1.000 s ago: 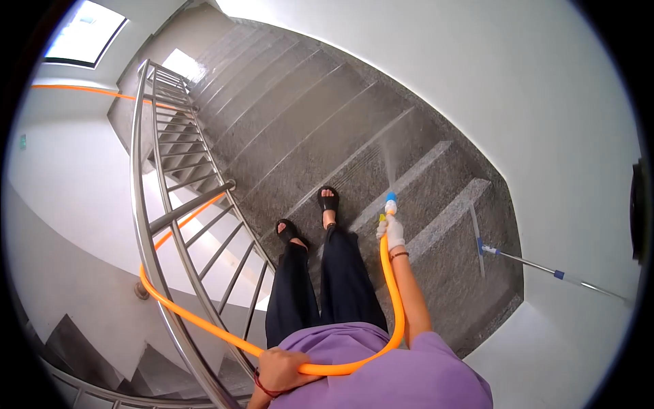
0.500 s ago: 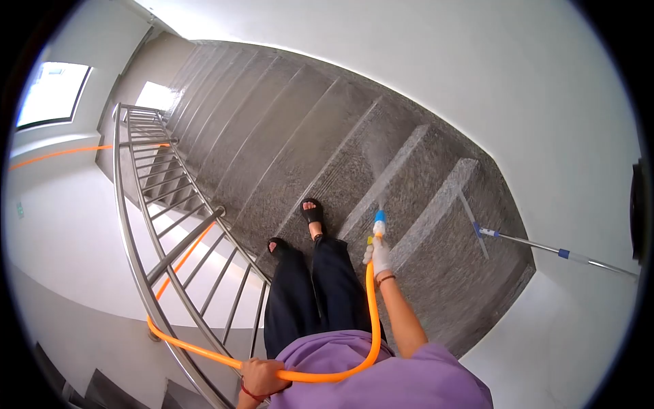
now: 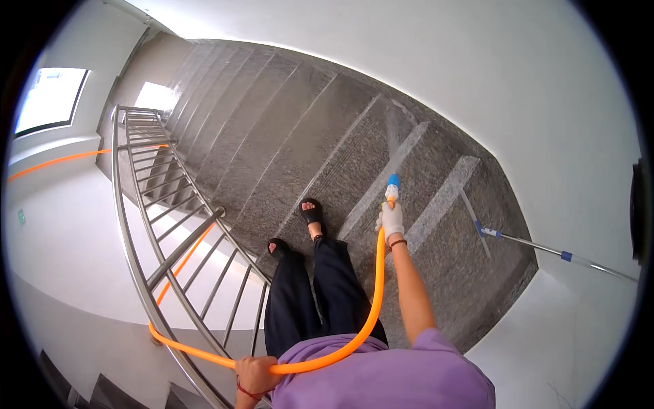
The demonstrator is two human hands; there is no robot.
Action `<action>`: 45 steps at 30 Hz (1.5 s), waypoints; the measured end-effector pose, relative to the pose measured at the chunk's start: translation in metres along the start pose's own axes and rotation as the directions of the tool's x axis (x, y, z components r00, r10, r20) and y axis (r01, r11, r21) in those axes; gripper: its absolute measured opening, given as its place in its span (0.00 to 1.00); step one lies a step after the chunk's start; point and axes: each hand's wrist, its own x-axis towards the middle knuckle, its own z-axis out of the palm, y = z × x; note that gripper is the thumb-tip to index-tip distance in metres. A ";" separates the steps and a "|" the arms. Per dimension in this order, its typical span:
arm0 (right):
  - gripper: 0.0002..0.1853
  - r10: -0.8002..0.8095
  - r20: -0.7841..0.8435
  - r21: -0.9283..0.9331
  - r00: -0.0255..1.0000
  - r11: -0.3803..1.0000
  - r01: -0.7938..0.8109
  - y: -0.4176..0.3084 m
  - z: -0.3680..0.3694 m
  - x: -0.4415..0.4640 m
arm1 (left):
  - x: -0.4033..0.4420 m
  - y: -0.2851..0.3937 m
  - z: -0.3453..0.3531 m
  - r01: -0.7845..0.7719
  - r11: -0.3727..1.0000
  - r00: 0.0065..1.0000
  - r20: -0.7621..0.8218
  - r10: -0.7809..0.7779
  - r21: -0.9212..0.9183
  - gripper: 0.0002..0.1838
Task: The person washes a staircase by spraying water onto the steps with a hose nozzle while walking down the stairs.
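My right hand [image 3: 391, 219], in a white glove, is closed round the end of an orange hose [image 3: 379, 286], just behind its blue and white spray nozzle [image 3: 393, 187]. The nozzle points up the frame, over the stone steps, and a faint spray shows beyond its tip. At the bottom, my bare left hand [image 3: 255, 375] is wrapped round the same hose near the railing. Between the hands the hose curves across my purple shirt. From my left hand it runs over the steel railing [image 3: 139, 273] and down its far side.
Wet grey stairs [image 3: 272, 129] with pale edge strips spread ahead of my sandalled feet. A long-handled squeegee [image 3: 524, 241] leans at the right against the white wall [image 3: 518, 82]. A window [image 3: 51, 99] is at the far left.
My right hand has moved up and slightly right with the nozzle, and the hose's curve has widened. The spray now lands higher on the steps. My left hand has shifted slightly left.
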 end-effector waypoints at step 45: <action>0.09 0.330 0.336 -0.398 0.882 0.899 -0.185 0.114 0.073 -0.097 | -0.126 -0.045 0.030 -0.171 0.937 0.755 -0.651 -0.075 -0.306 0.10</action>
